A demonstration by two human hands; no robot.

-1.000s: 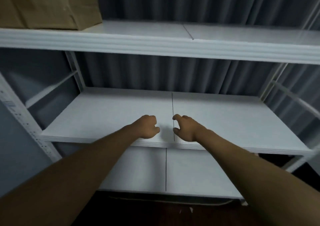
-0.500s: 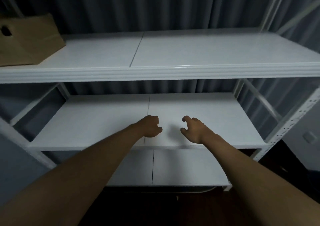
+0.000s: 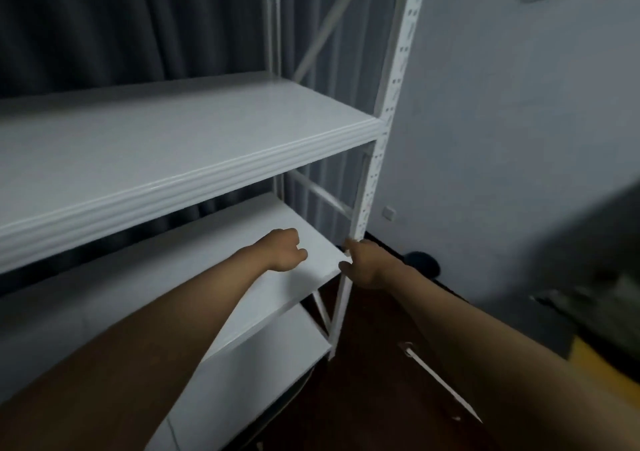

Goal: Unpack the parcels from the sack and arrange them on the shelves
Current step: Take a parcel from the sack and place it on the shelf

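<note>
At the right end of the white shelves [image 3: 194,146], we hold nothing.
Our left hand [image 3: 282,250] is curled over the middle shelf [image 3: 311,243]; our right hand [image 3: 363,265], fingers bent, is beside the upright [image 3: 367,187]. No parcels or sack show clearly, so unpacking remains.

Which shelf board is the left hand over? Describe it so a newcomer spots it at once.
Find the white metal rack against the dark curtain. Below its broad upper shelf sits the middle shelf, under the left hand. Unlike its neighbours, its right front corner meets the right hand.
</note>
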